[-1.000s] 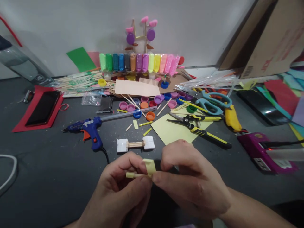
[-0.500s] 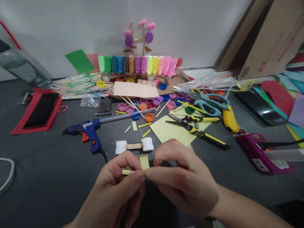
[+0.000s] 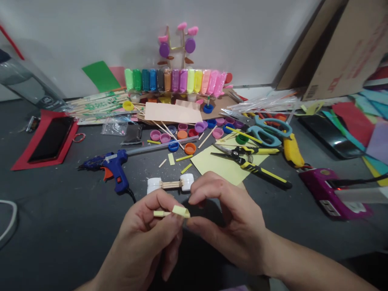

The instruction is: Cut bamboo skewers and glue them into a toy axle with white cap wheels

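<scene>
My left hand pinches a thin wooden stick with pale yellow paper around its right end. That strip is partly curled, with a loose flap on top; another yellow piece wraps the stick's left end. My right hand is just right of the curled paper, thumb and index finger spread apart. The thumb tip is close to the paper's edge; whether it touches, I cannot make out. Beyond the hands lies a bundle of short sticks with white bottle caps on both ends.
A blue glue gun lies left. Yellow-black pliers rest on a yellow sheet at right, near blue-handled scissors and a yellow cutter. Coloured bottle caps and clay packs sit behind. A purple power strip is far right.
The yellow paper flap, which stood upright, has bent over toward the stick. My right thumb and index finger have spread apart and drawn slightly back from it.
</scene>
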`<control>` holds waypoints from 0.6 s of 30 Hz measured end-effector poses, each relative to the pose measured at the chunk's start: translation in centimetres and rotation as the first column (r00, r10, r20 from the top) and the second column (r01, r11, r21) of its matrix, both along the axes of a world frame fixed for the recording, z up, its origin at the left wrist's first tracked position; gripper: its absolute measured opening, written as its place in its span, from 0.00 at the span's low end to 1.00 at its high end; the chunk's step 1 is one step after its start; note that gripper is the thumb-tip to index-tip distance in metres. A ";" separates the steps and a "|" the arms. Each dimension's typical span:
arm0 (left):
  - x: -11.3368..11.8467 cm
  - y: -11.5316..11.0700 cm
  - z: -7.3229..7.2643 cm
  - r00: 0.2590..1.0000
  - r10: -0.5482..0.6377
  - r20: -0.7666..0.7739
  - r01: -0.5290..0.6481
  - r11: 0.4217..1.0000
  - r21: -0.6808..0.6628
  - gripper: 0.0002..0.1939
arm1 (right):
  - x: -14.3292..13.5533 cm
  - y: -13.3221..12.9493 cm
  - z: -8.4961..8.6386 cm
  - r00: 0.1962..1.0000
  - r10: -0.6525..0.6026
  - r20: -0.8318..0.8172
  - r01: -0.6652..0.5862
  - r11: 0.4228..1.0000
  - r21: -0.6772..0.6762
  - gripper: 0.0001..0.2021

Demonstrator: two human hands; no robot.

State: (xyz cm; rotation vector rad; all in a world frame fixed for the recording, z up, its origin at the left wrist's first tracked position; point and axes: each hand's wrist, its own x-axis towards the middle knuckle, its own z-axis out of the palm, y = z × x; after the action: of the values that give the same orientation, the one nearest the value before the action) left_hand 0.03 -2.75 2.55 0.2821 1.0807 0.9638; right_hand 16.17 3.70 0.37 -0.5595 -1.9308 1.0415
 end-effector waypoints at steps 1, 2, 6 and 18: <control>0.0 0.0 0.1 1.000 0.006 -0.015 -0.006 1.000 -0.002 0.18 | 0.0 0.0 0.0 1.000 0.006 0.007 -0.006 1.000 0.013 0.08; 0.1 0.0 0.2 0.999 0.015 -0.034 -0.015 1.000 -0.008 0.18 | 0.0 0.1 0.1 1.000 0.011 0.009 -0.011 1.000 0.025 0.06; 0.2 0.1 0.2 0.996 0.024 -0.086 -0.025 1.000 -0.011 0.17 | -0.3 0.2 0.2 1.000 0.022 -0.012 -0.022 0.999 0.033 0.03; -0.1 0.0 -0.8 1.000 0.001 -0.024 0.000 0.999 0.047 0.17 | 0.7 0.4 1.0 0.973 -0.075 0.217 -0.022 0.910 0.413 0.05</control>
State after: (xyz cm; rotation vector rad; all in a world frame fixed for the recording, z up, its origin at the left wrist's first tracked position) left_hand -0.04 -2.79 1.70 0.3331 1.0811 0.9897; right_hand 16.86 4.10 1.37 -0.4748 -2.2585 0.5358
